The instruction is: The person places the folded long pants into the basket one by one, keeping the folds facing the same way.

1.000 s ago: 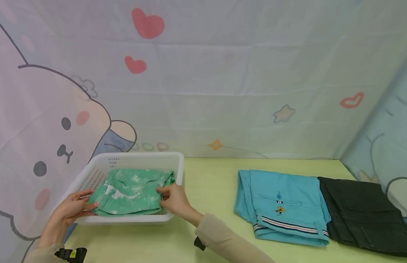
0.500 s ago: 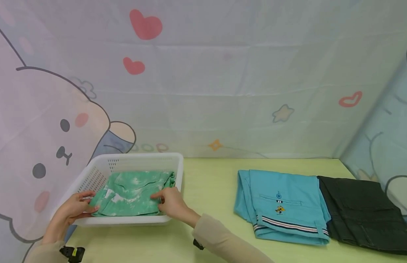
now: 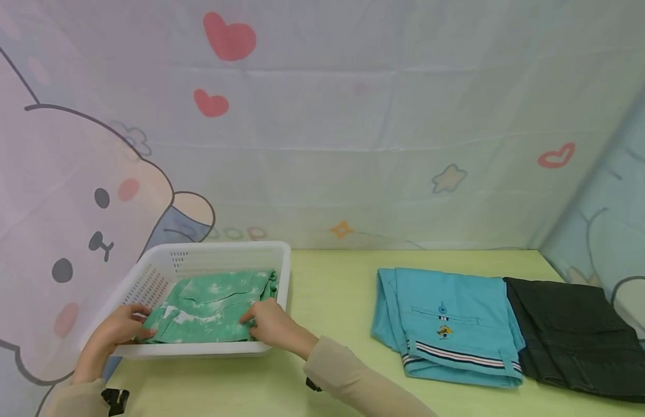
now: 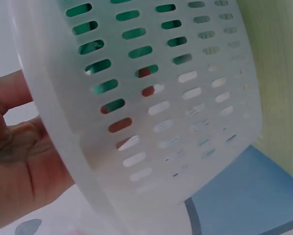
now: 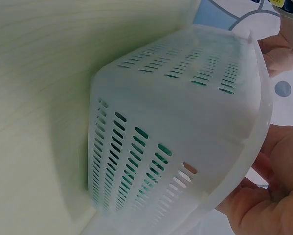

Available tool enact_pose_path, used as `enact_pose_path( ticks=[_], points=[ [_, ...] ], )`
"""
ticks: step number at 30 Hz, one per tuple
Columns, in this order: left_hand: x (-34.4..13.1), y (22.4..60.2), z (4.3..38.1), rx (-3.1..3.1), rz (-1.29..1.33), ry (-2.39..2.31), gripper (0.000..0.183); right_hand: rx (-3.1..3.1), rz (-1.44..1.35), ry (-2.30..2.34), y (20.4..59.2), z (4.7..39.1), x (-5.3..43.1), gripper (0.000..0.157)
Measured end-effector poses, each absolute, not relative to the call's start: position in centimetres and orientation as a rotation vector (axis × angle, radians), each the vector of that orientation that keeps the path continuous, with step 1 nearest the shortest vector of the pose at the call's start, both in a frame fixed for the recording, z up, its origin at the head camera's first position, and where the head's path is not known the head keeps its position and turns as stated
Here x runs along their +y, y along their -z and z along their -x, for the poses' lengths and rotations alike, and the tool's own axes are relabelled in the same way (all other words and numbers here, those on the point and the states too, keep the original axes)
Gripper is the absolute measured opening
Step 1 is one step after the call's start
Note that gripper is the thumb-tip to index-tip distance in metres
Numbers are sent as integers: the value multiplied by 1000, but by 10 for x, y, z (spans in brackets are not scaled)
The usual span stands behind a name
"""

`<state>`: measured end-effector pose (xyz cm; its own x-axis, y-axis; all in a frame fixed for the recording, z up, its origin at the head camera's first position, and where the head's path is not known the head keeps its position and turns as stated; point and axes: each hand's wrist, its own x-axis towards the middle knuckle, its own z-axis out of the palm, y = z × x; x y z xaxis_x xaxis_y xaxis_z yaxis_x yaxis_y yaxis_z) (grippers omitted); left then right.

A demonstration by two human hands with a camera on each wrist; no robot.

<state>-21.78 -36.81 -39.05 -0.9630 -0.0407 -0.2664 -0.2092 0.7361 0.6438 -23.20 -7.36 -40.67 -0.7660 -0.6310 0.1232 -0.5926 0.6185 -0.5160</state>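
Note:
A folded green tie-dyed garment with white patches lies in the white plastic basket. At its left end my left hand reaches over the rim, thumb on the cloth and fingers curled at the edge. My right hand pinches the garment's right edge near the front corner, index finger on top. Through the slots in the left wrist view, green cloth and parts of the left fingers show. The right wrist view has the basket's slotted wall in front of the right fingertips, hiding them.
Folded light-blue trousers with a striped waistband lie on the light green table to the right. Folded black trousers adjoin them. A printed cloth backdrop rises behind the table.
My right hand has shifted slightly left and down along the garment's right edge. My left hand stays at the left end, its fingers now more curled. The garment lies slightly lower in the basket.

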Motion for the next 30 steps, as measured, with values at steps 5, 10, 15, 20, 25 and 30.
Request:
enact_pose_path(
  ticks=[5, 10, 15, 20, 25, 30],
  points=[
    [-364, 387, 216, 2774, 100, -978, 60, 2804, 1023, 795, 405, 230, -73, 26],
    [-360, 384, 213, 2876, -64, -905, 49, 2814, 1163, 774, 404, 231, -71, 22],
    [-358, 384, 211, 2912, -247, -860, 30, 2718, 1325, 772, 406, 233, -69, 27],
    [-362, 384, 211, 2882, -333, -828, 25, 2677, 1387, 682, 409, 234, -71, 51],
    [-365, 385, 212, 2849, -372, -807, 27, 2697, 1333, 560, 409, 232, -75, 60],
    [-365, 386, 217, 2801, -328, -781, 27, 2709, 1225, 446, 407, 231, -79, 63]
  ],
)
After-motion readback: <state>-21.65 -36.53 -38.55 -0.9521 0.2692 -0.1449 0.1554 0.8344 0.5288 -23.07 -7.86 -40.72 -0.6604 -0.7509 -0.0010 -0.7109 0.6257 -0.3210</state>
